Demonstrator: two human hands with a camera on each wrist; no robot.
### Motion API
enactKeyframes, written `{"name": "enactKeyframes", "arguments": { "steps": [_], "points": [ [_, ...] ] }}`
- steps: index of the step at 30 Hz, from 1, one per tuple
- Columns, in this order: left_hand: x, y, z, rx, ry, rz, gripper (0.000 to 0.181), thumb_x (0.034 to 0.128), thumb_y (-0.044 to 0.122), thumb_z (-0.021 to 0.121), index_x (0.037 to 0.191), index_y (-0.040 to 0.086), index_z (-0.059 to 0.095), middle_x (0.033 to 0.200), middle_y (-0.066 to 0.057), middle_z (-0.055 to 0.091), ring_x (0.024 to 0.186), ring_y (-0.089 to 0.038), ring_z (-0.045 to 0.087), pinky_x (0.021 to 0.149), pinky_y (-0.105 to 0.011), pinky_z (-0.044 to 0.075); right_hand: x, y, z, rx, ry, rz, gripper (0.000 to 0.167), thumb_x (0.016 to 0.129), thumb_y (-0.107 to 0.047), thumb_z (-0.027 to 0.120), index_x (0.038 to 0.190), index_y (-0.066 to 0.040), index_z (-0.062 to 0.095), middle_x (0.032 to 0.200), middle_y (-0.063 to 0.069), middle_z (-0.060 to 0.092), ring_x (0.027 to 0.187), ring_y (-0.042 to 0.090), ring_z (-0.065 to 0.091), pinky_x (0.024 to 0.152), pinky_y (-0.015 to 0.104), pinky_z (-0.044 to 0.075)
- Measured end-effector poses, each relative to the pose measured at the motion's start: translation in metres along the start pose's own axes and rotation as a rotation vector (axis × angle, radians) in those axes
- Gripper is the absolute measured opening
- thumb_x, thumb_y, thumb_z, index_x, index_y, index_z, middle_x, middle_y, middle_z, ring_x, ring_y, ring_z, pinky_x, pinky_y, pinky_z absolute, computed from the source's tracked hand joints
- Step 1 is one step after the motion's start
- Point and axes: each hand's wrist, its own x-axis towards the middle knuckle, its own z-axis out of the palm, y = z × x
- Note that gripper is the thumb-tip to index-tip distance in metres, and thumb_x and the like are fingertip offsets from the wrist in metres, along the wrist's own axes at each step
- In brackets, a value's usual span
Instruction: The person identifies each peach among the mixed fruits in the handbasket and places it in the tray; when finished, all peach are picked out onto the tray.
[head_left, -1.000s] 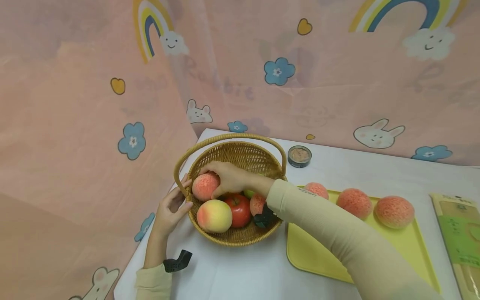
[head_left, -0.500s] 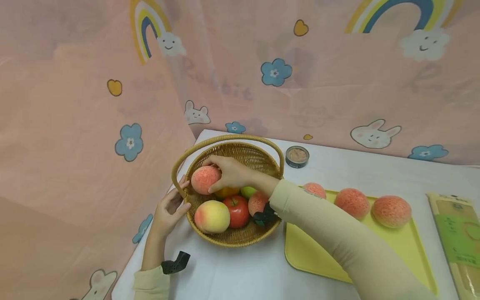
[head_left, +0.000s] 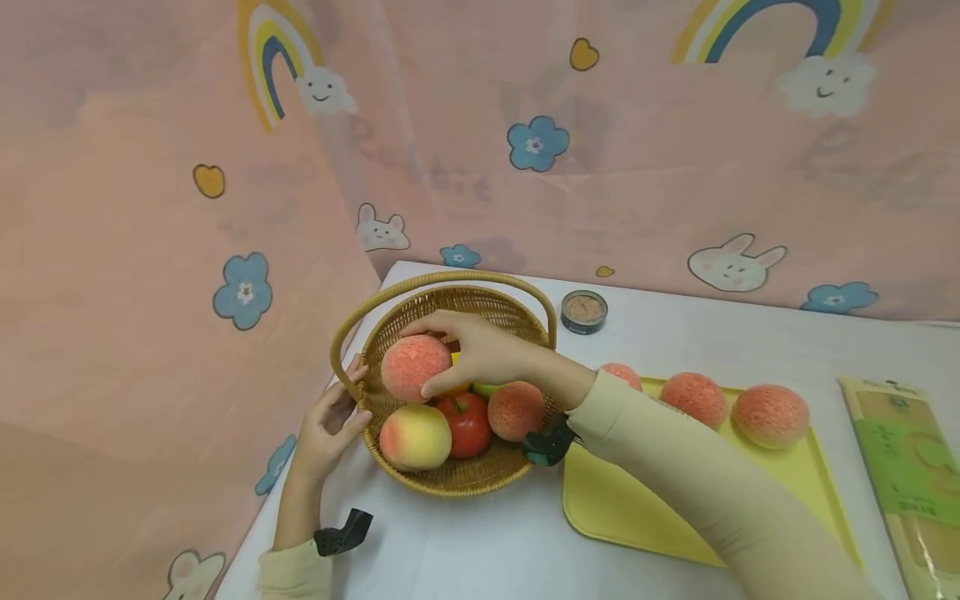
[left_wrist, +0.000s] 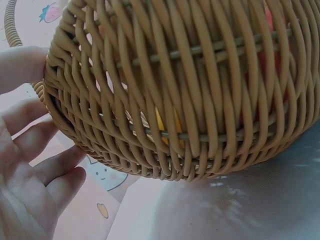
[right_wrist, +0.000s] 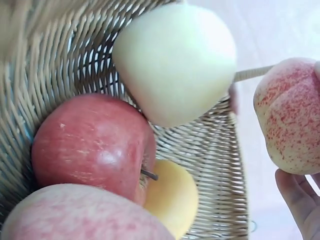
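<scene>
My right hand (head_left: 487, 354) grips a pink speckled peach (head_left: 411, 368) between thumb and fingers, above the left part of a wicker basket (head_left: 450, 492). In the right wrist view this peach stands apart from the other fruit. My left hand (head_left: 324, 437) holds the basket's left rim, thumb on one side and fingers on the other, beside the foot of the handle. Inside the basket lie a yellow peach with a pink blush (head_left: 416, 437), a red apple (head_left: 467, 427), another pink peach (head_left: 516, 412) and a yellow fruit (right_wrist: 175, 197). A green fruit (head_left: 486, 389) is mostly hidden under my right hand.
Right of the basket lies a yellow tray (head_left: 637, 517) bearing 3 pink peaches, one partly behind my right sleeve. A small round tin (head_left: 583, 311) stands behind the basket's right side. A green-labelled flat packet (head_left: 903, 467) lies at far right. The basket handle (head_left: 442, 277) arches over the basket.
My right hand has lifted the pink peach up from among the fruit, uncovering more of the yellow fruit and the other pink peach. My left hand stays on the rim; the view has shifted slightly.
</scene>
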Motion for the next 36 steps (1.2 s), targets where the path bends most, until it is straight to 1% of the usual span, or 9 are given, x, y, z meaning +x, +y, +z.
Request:
{"name": "enactKeyframes", "arguments": {
  "steps": [6,10,14,18,19,22,30,33,36],
  "points": [
    [0.000,0.003,0.001,0.007,-0.002,-0.015,0.052,0.0838,-0.015,0.055,0.134,-0.016,0.040,0.151,-0.031,0.022,0.138,-0.011,0.035,0.108,-0.019,0.035,-0.032,0.003,-0.009,0.075,0.039,-0.058,0.066,0.075,-0.022,0.080,0.134,-0.015,0.052,0.129,-0.003,0.055,0.116,0.012,0.054,0.096,0.029,0.048],
    [0.001,0.003,0.002,0.005,-0.002,-0.013,0.053,0.0832,-0.016,0.055,0.134,-0.016,0.040,0.151,-0.030,0.022,0.138,-0.011,0.036,0.108,-0.020,0.035,-0.058,0.007,-0.014,0.130,0.084,-0.077,0.066,0.075,-0.021,0.080,0.134,-0.014,0.051,0.131,-0.003,0.054,0.118,0.013,0.052,0.097,0.033,0.048],
    [0.001,0.003,0.003,-0.005,-0.004,0.008,0.052,0.0827,-0.017,0.054,0.133,-0.018,0.039,0.151,-0.031,0.022,0.138,-0.012,0.036,0.108,-0.021,0.034,-0.089,0.013,-0.013,0.186,0.148,-0.129,0.065,0.077,-0.016,0.078,0.135,-0.012,0.050,0.134,0.003,0.051,0.114,0.016,0.054,0.094,0.035,0.050],
    [0.002,0.002,0.003,-0.009,-0.009,0.025,0.052,0.0833,-0.017,0.053,0.133,-0.018,0.039,0.150,-0.033,0.021,0.138,-0.013,0.036,0.108,-0.021,0.034,-0.122,0.021,-0.009,0.184,0.229,-0.161,0.068,0.076,-0.005,0.078,0.137,-0.009,0.047,0.136,0.011,0.049,0.119,0.015,0.051,0.096,0.030,0.049],
    [0.001,0.002,0.003,-0.010,-0.012,0.025,0.052,0.0835,-0.017,0.053,0.133,-0.018,0.039,0.150,-0.033,0.020,0.138,-0.013,0.036,0.108,-0.021,0.035,-0.130,0.023,-0.008,0.173,0.249,-0.156,0.069,0.075,-0.004,0.078,0.137,-0.009,0.048,0.136,0.012,0.048,0.120,0.014,0.050,0.097,0.029,0.048],
    [0.000,0.003,0.002,-0.011,-0.013,0.020,0.052,0.0835,-0.017,0.054,0.133,-0.018,0.039,0.150,-0.034,0.020,0.138,-0.013,0.036,0.107,-0.020,0.035,-0.151,0.030,-0.005,0.145,0.299,-0.113,0.070,0.073,-0.003,0.079,0.136,-0.011,0.048,0.136,0.008,0.049,0.123,0.010,0.048,0.098,0.025,0.047],
    [-0.001,0.005,0.000,-0.012,-0.007,-0.005,0.052,0.0834,-0.017,0.054,0.133,-0.017,0.040,0.152,-0.029,0.022,0.140,-0.015,0.034,0.108,-0.021,0.035,-0.203,0.057,0.006,0.099,0.432,-0.034,0.068,0.073,0.004,0.076,0.134,-0.005,0.048,0.132,-0.003,0.052,0.117,0.004,0.052,0.096,0.017,0.045],
    [-0.001,0.006,0.001,-0.019,-0.006,-0.004,0.052,0.0834,-0.016,0.054,0.133,-0.018,0.040,0.151,-0.030,0.021,0.140,-0.016,0.034,0.108,-0.021,0.035,-0.217,0.068,0.011,0.094,0.450,0.010,0.066,0.074,0.004,0.075,0.134,-0.001,0.047,0.130,-0.003,0.053,0.115,0.003,0.053,0.094,0.015,0.045],
    [0.000,0.006,0.001,-0.023,-0.004,-0.004,0.052,0.0838,-0.015,0.055,0.133,-0.018,0.040,0.151,-0.031,0.021,0.140,-0.016,0.034,0.108,-0.021,0.035,-0.227,0.079,0.017,0.094,0.445,0.084,0.063,0.076,0.000,0.075,0.133,-0.001,0.048,0.128,-0.003,0.053,0.112,0.001,0.053,0.093,0.016,0.046]
  ]
}}
